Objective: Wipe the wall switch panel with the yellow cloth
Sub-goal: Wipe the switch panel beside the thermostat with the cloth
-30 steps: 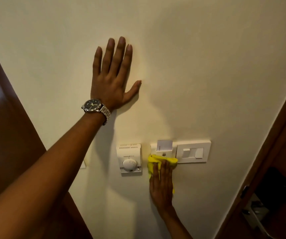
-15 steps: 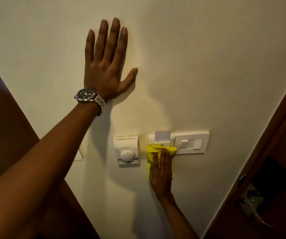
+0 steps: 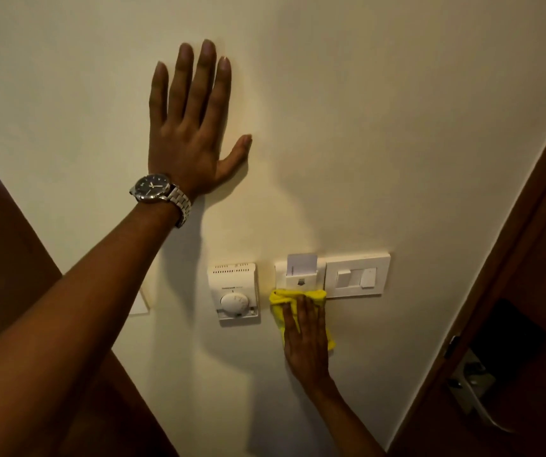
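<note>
Just above your right hand [image 3: 306,338], the wall switch panel [image 3: 332,275] runs long-axis sideways, most of it up and to the right of your fingertips. Right hand flat, fingers together, pressing the yellow cloth [image 3: 294,300] to the wall at the panel's lower left edge. Left hand [image 3: 189,140] spread flat on bare wall, well above, holding nothing. Right hand is nearer; next stroke likely goes up-right across the plate.
</note>
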A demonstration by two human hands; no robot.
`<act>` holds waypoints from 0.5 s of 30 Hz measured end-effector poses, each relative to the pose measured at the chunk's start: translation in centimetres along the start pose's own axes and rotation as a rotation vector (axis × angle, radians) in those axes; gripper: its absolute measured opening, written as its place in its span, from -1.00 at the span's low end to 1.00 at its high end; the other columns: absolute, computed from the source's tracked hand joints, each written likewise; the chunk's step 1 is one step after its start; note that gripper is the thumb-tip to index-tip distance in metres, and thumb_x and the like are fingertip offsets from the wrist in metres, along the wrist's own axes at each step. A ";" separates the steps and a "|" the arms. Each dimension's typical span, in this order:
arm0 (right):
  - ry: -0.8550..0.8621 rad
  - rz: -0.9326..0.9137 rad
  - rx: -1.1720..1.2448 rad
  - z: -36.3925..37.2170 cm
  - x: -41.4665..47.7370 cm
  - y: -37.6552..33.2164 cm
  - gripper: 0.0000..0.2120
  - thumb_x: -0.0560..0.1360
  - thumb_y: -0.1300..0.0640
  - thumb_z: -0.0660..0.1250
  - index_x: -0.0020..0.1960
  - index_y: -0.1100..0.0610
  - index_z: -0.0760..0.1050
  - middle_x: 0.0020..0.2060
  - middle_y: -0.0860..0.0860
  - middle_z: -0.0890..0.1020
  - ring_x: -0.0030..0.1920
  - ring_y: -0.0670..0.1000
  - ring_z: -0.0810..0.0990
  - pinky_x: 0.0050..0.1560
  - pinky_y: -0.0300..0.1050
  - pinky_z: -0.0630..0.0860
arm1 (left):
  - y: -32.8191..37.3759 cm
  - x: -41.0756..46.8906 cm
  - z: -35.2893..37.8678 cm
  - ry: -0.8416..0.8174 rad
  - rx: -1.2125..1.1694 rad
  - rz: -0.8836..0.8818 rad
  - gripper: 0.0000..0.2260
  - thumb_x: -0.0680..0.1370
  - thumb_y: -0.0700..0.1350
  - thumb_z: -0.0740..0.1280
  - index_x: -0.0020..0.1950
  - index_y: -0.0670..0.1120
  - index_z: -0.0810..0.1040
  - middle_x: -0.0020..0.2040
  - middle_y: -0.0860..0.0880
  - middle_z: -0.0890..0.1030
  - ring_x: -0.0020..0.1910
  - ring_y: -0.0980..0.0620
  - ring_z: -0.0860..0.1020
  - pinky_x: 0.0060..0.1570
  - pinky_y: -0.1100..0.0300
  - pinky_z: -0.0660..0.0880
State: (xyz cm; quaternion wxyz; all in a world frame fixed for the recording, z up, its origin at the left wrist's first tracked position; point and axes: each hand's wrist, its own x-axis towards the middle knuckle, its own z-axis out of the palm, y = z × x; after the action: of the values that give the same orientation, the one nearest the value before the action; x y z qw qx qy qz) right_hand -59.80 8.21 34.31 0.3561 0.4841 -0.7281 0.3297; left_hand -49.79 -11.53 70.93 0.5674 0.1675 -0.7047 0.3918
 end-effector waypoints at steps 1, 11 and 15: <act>0.009 0.009 0.027 -0.2 1.0 0.0 -0.30 0.59 0.20 0.15 0.63 0.08 -0.10 0.63 0.10 -0.11 0.63 0.15 -0.10 0.52 0.23 0.06 | 0.0 0.0 0.0 0.005 0.001 0.004 -0.25 0.69 0.32 0.11 0.70 -0.17 0.17 0.67 -0.27 0.26 0.65 -0.34 0.23 0.63 -0.30 0.15; 0.004 0.039 0.059 -0.6 0.6 -0.4 -0.32 0.59 0.28 0.15 0.63 0.05 -0.04 0.63 0.07 -0.05 0.62 0.14 -0.02 0.51 0.23 0.16 | 0.1 -0.1 -0.1 -0.001 -0.007 0.011 -0.25 0.69 0.32 0.12 0.71 -0.16 0.16 0.68 -0.25 0.24 0.66 -0.32 0.21 0.64 -0.30 0.15; 0.039 0.087 0.107 -1.0 2.3 -1.5 -0.42 0.66 0.26 0.07 0.62 0.03 0.01 0.63 0.06 0.01 0.61 0.15 0.06 0.54 0.24 0.17 | 0.1 -0.1 0.4 -0.001 0.000 0.013 -0.24 0.68 0.33 0.12 0.72 -0.14 0.12 0.68 -0.24 0.23 0.66 -0.32 0.20 0.64 -0.30 0.13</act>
State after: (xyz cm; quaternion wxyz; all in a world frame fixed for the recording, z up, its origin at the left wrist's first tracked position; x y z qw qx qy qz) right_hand -58.81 7.52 36.94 0.3291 0.4638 -0.7227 0.3927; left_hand -50.08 -11.85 70.77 0.5646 0.1629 -0.7060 0.3954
